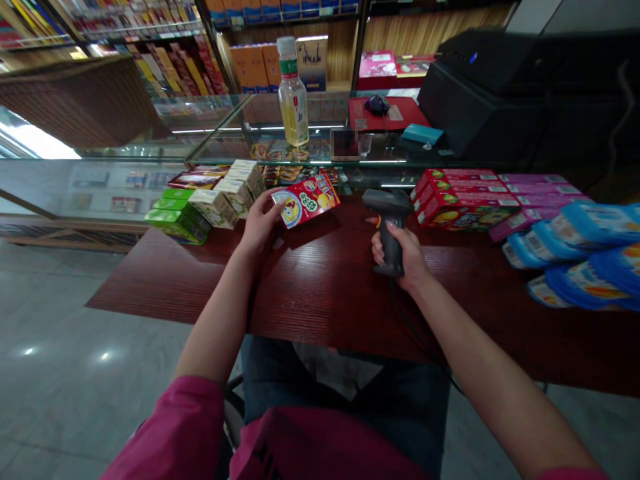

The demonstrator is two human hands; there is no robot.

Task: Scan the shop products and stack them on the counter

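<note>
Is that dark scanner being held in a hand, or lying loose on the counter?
Held: the right hand is wrapped around the scanner's handle. Whether its base touches the counter, I cannot tell.

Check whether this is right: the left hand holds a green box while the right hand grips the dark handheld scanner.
Not quite: the box in the left hand is mainly red, not green, as the head view shows. The right hand does grip the dark handheld scanner.
</note>
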